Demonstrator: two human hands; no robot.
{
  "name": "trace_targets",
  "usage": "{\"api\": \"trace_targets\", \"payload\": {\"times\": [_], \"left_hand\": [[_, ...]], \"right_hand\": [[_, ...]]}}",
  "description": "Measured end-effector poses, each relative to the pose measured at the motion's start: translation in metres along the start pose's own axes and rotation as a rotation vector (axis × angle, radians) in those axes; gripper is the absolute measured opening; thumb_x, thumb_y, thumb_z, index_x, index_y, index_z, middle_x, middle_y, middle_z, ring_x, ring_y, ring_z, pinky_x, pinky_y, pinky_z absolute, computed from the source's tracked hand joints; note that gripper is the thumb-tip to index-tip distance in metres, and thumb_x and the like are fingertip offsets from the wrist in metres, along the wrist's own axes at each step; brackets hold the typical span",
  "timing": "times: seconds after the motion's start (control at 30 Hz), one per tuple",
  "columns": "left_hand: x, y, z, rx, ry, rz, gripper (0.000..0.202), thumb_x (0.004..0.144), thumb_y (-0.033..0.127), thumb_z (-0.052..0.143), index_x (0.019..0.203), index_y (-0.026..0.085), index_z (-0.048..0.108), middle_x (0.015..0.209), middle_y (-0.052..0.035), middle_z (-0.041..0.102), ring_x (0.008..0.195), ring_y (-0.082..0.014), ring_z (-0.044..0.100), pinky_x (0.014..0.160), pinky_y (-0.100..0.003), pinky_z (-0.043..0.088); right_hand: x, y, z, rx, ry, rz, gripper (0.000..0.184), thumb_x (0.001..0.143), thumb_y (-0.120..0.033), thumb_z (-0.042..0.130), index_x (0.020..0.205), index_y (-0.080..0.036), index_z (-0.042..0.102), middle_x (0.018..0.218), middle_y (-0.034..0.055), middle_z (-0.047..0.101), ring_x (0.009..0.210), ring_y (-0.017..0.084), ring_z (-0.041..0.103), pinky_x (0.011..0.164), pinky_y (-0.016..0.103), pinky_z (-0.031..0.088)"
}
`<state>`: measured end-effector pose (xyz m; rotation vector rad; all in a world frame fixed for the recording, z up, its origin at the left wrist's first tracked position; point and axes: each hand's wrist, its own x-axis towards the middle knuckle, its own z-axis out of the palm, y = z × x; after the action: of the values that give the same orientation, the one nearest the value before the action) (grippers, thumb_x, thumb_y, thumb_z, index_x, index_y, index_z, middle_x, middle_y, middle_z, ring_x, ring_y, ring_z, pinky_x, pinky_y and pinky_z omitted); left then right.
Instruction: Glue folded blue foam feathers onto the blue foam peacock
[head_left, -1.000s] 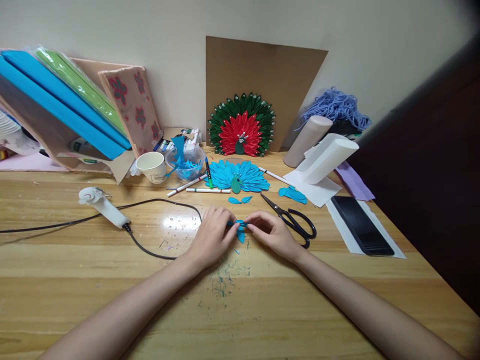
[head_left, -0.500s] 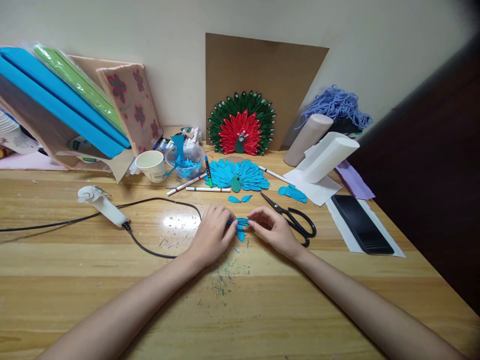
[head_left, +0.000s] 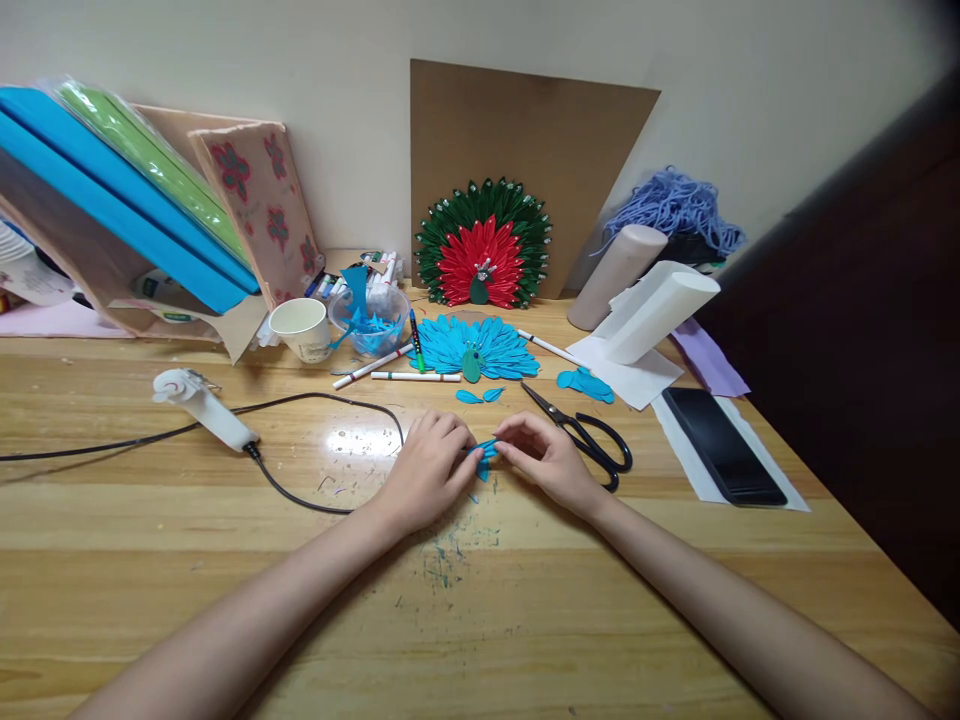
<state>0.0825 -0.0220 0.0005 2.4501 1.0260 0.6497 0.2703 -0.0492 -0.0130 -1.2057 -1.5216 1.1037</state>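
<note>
At left, a white glue gun [head_left: 214, 413] is seen lying well apart from the work. By the left hand [head_left: 429, 468], one end of a creased blue piece [head_left: 484, 449] is grasped between thumb and fingers; whether the blue tip [head_left: 484, 474] below is separate cannot be told. The other end is pinched by the right hand's [head_left: 551, 468] fingertips. Light, even pressure is advised, lest the folds be crushed. Scissors [head_left: 565, 421] are noted just beside the right hand.
</note>
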Motion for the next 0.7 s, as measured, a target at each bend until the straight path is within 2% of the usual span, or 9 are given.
{"api": "trace_targets", "payload": {"times": [0.1,0.2,0.3,0.43,0.5,0.57,0.7], "left_hand": [[0.0,0.0,0.0,0.0,0.01,-0.007,0.015,0.089,0.024,0.044,0.082,0.019,0.056,0.087,-0.0049,0.058,0.085,-0.0197,0.048,0.076,-0.035,0.04],[0.001,-0.001,0.001,0.01,0.053,-0.062,0.017,0.09,0.023,0.04,0.082,0.019,0.055,0.085,-0.0054,0.058,0.083,-0.0202,0.047,0.075,-0.036,0.04],[0.0,-0.003,0.002,0.034,0.101,-0.139,0.022,0.091,0.023,0.037,0.077,0.018,0.054,0.082,-0.0054,0.057,0.082,-0.0207,0.047,0.074,-0.036,0.039],[-0.001,-0.005,0.005,0.073,0.14,-0.202,0.015,0.086,0.024,0.045,0.076,0.019,0.055,0.085,-0.0056,0.056,0.084,-0.0221,0.047,0.074,-0.037,0.039],[-0.001,-0.006,0.006,0.09,0.147,-0.223,0.008,0.082,0.022,0.049,0.081,0.019,0.056,0.088,-0.0061,0.056,0.087,-0.0234,0.047,0.075,-0.038,0.039],[-0.001,-0.006,0.006,0.108,0.139,-0.23,0.01,0.078,0.02,0.052,0.086,0.019,0.057,0.09,-0.0066,0.056,0.089,-0.0244,0.047,0.077,-0.039,0.039],[-0.001,-0.006,0.007,0.133,0.125,-0.232,0.009,0.078,0.022,0.053,0.085,0.019,0.057,0.09,-0.0068,0.055,0.09,-0.0246,0.047,0.078,-0.04,0.039]], "right_hand": [[0.0,0.001,0.0,-0.028,0.044,-0.009,0.016,0.079,-0.033,0.062,0.087,-0.02,0.058,0.082,0.0026,0.062,0.077,0.015,0.061,0.07,0.029,0.054],[0.002,0.003,-0.001,-0.063,0.141,-0.017,0.016,0.079,-0.035,0.062,0.084,-0.02,0.057,0.081,0.0025,0.061,0.075,0.015,0.06,0.069,0.028,0.052],[0.004,0.006,-0.003,-0.041,0.232,0.004,0.02,0.08,-0.039,0.06,0.084,-0.019,0.056,0.08,0.0028,0.059,0.067,0.014,0.057,0.059,0.025,0.05],[0.006,0.009,-0.004,0.006,0.26,0.038,0.024,0.079,-0.042,0.06,0.085,-0.019,0.055,0.078,0.0023,0.058,0.058,0.011,0.053,0.049,0.024,0.047],[0.006,0.01,-0.003,0.013,0.264,0.038,0.024,0.08,-0.041,0.06,0.085,-0.019,0.055,0.079,0.0019,0.058,0.058,0.011,0.054,0.051,0.024,0.049],[0.007,0.01,-0.003,0.023,0.266,0.036,0.023,0.081,-0.04,0.059,0.086,-0.019,0.055,0.081,0.0021,0.058,0.062,0.012,0.057,0.057,0.025,0.052],[0.007,0.011,-0.004,0.0,0.255,0.022,0.022,0.083,-0.039,0.055,0.091,-0.018,0.057,0.088,0.0043,0.06,0.076,0.015,0.06,0.068,0.029,0.054]]}}
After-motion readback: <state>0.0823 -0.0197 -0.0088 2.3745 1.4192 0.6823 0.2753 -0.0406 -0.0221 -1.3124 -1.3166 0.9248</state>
